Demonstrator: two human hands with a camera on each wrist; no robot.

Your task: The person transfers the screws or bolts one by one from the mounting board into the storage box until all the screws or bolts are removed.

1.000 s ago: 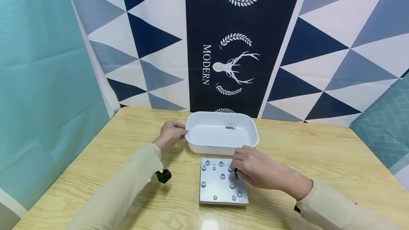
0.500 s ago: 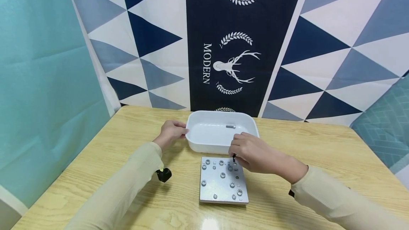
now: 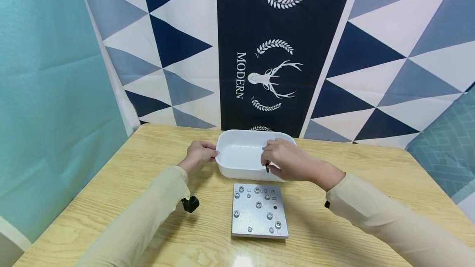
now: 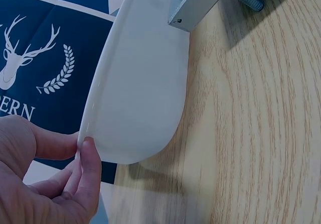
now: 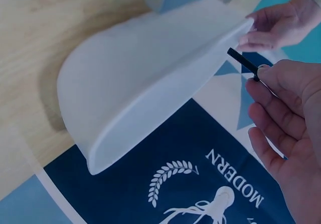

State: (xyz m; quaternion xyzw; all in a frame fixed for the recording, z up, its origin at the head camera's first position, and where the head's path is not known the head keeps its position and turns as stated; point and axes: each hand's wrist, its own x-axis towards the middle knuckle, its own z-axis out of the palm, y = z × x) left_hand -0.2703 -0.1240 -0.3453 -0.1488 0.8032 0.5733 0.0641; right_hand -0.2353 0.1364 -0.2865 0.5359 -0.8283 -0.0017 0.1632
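The left hand [image 3: 200,154] pinches the rim of the white plastic tub [image 3: 243,173] at its left end, thumb against fingers. The right hand [image 3: 287,160] pinches one end of a black threaded bolt [image 5: 243,63] at the tub's near side — whether already over the opening, I cannot tell. The metal plate [image 3: 256,218] with socket-head screws lies just before the tub. For good handling, I would advise a light pinch, thread free, fingers high enough not to knock the rim — and the tub held steady.
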